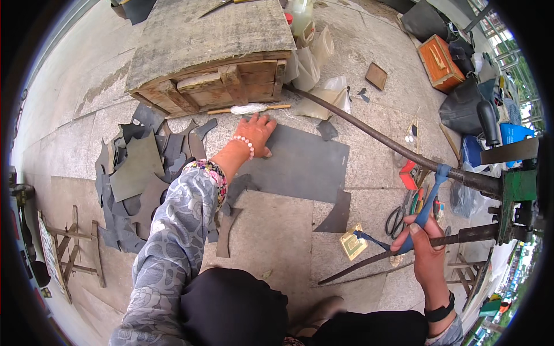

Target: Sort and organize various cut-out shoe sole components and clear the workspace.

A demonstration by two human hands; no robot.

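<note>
Stone pavement (271, 230): dark scraps (138, 179), wooden crate (213, 52), scissors (398, 218).

Stone-slab pavement (277, 230) carries: big dark grey sheet (300, 164) at centre, pile of dark offcuts (135, 179) to its left, wooden crate (213, 52) behind, scissors (396, 219) + small tools on right, orange box (440, 62) far right

Daylit grey stone-slab pavement (277, 230), weathered wooden crate (213, 52) as landmark, small wooden stool (75, 251) far below-left of it, orange wooden box (440, 62) to its right
</note>
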